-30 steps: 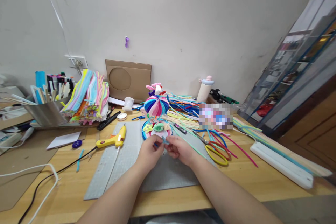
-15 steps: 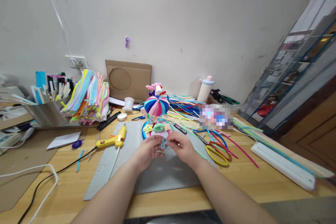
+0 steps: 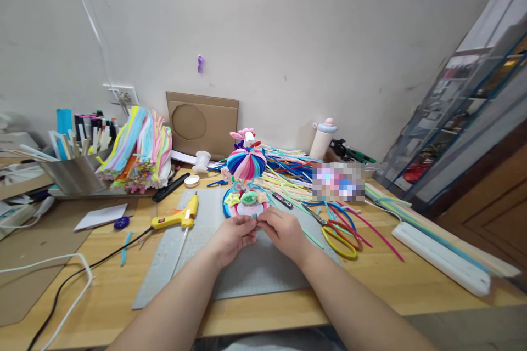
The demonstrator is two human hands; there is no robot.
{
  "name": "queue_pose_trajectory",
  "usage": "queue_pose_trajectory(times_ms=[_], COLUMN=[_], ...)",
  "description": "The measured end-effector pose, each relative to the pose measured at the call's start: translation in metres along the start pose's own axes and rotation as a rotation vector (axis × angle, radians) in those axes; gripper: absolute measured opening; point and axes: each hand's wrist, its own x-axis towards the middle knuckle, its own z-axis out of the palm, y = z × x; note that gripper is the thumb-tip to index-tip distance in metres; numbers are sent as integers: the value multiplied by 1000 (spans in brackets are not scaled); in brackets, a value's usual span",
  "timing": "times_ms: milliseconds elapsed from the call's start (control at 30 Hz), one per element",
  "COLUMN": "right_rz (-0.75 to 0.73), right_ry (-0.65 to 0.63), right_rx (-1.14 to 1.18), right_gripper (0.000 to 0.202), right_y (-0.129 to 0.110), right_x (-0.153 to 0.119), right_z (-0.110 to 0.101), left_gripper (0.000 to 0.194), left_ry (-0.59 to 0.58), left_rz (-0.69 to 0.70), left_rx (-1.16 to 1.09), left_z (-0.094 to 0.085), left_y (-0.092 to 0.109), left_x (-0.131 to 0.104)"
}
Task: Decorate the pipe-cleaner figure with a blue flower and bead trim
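Observation:
My left hand (image 3: 234, 238) and my right hand (image 3: 286, 235) meet over the grey cutting mat (image 3: 263, 279). Pinched between their fingertips is a small light blue pipe cleaner piece (image 3: 254, 218), mostly covered by the fingers. Just behind the hands stands a pipe cleaner ornament (image 3: 247, 165) with a striped blue, pink and white dome and a white and pink figure on top. Yellow and green shapes decorate its round base (image 3: 249, 197), whose front edge is partly hidden by my fingers.
A yellow glue gun (image 3: 177, 219) lies left on the mat's edge, its black cord trailing away. Scissors (image 3: 340, 238) and loose pipe cleaners lie to the right, near a white power strip (image 3: 442, 260). Behind stand pipe cleaner bundles (image 3: 142, 148), cardboard (image 3: 222, 120) and a bottle (image 3: 322, 140).
My fingertips have closed in on the light blue pipe cleaner, so its loop, plain before, is now mostly covered. The right hand has shifted slightly left. The ornament stays in place.

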Motion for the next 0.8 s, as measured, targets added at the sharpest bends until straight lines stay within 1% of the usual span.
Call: queue_pose_trajectory(times_ms=[200, 433, 567, 667, 733, 800], right_rz=[53, 197, 265, 355, 456, 586], right_ry=[11, 90, 137, 177, 203, 213], right_rx=[24, 103, 202, 349, 524, 727], right_gripper=[18, 10, 10, 10, 13, 17], right_y=[-1, -7, -6, -6, -8, -10], right_x=[0, -1, 0, 1, 3, 5], right_z=[0, 10, 15, 19, 23, 26], left_gripper=[26, 34, 38, 37, 35, 35], left_ry=[22, 76, 113, 134, 146, 156], left_rz=[18, 137, 191, 230, 263, 299], left_rx=[-21, -9, 16, 56, 89, 120], left_z=[0, 7, 8, 7, 6, 5], left_y=[-2, -5, -5, -6, -6, -6], left_x=[2, 3, 3, 4, 5, 7])
